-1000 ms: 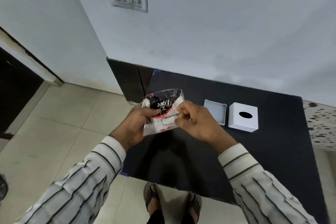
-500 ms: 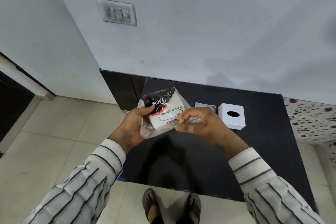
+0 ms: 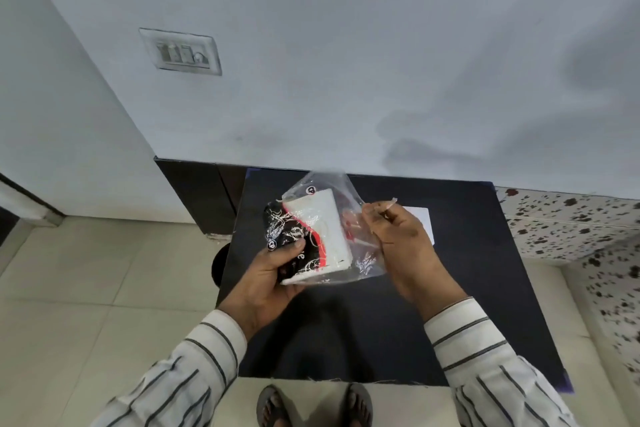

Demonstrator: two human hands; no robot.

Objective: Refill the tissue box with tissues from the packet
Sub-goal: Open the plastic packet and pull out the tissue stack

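I hold a clear plastic tissue packet [image 3: 320, 232] with black, red and white print above the black table [image 3: 485, 288]. A white stack of tissues [image 3: 329, 229] shows through the plastic. My left hand [image 3: 273, 270] grips the packet's printed lower left end. My right hand [image 3: 401, 236] pinches the loose clear plastic at the packet's right side and holds it away from the stack. Behind my right hand, only a white corner of the tissue box [image 3: 420, 218] shows on the table; the rest is hidden.
The table stands against a pale wall with a switch plate [image 3: 181, 52]. A dark cabinet [image 3: 201, 198] is at the table's far left. A speckled counter [image 3: 571, 225] lies to the right. Tiled floor and my sandalled feet [image 3: 311, 406] are below the near edge.
The packet has been turned more upright and its clear plastic pulled out to the right by my right hand. The camera view tilted, and my right hand now covers the box and its lid.
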